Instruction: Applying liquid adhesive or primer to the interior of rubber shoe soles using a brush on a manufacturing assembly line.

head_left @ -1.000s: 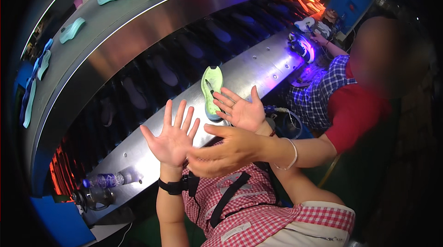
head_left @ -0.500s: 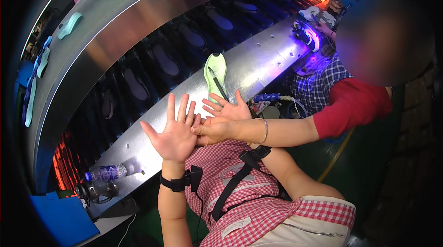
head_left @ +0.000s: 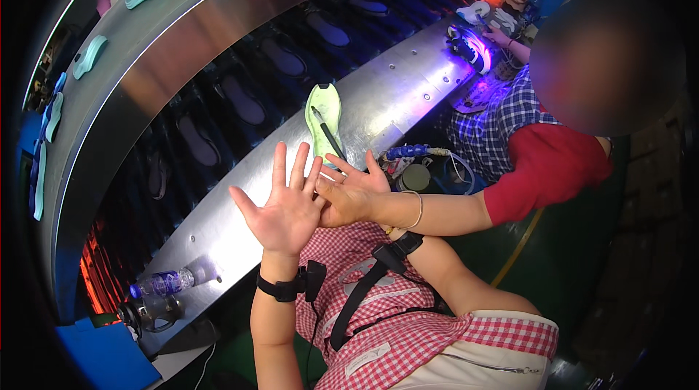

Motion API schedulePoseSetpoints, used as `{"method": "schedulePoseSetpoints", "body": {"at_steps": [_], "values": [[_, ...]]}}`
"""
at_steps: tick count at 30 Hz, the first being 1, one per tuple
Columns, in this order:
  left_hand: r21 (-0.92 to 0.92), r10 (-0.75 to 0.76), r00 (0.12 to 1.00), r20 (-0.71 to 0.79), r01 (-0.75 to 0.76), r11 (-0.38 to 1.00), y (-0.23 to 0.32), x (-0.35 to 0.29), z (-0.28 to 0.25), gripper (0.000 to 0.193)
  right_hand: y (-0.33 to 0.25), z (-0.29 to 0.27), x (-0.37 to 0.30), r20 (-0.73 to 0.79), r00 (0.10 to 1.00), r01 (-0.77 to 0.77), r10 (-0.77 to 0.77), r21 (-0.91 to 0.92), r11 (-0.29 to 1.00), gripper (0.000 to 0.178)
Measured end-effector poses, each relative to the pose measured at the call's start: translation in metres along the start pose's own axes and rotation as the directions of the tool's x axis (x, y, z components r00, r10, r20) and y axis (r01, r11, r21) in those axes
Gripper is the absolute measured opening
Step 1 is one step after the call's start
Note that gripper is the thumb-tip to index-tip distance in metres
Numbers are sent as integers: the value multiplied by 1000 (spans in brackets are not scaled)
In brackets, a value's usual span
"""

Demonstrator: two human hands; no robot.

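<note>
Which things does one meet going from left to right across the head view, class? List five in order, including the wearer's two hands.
Bottle, left hand, right hand, co-worker's bangle, co-worker's red sleeve.

Left hand (head_left: 282,221) spread palm-up; co-worker's hand (head_left: 346,203) apparently touching it.

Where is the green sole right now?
In the head view, the green sole lies just left of centre on the metal bench, just beyond the right hand, with a black tool on it.
</note>
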State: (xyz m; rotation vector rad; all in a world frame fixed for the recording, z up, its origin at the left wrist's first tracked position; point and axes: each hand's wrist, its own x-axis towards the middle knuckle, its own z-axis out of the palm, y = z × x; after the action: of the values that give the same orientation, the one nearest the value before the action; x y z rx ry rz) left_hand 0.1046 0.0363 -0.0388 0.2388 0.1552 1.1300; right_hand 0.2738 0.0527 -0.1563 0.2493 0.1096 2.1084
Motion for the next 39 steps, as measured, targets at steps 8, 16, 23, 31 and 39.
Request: {"method": "schedulePoseSetpoints", "body": {"at_steps": [8,16,23,31,39], "values": [[-26,-17,1000,-1,17,1000,-4,1,4,94,-1,-15,-1,-204,965,-40,-163,-732,680,87],[-105,0,1000,1,0,994,-2,-2,4,93,-2,-27,-1,148,989,29,22,-334,942,80],[-57,143,988,51,-140,989,16,-17,6,87,-6,-7,-8,-138,987,-110,86,-181,977,84],[-77,208,978,12,-207,975,29,-33,13,81,-7,7,-33,-368,925,-76,96,67,995,70],[-111,193,980,49,-186,976,30,-38,-7,72,-10,7,-33,-49,993,-116,105,-453,884,65]]}}
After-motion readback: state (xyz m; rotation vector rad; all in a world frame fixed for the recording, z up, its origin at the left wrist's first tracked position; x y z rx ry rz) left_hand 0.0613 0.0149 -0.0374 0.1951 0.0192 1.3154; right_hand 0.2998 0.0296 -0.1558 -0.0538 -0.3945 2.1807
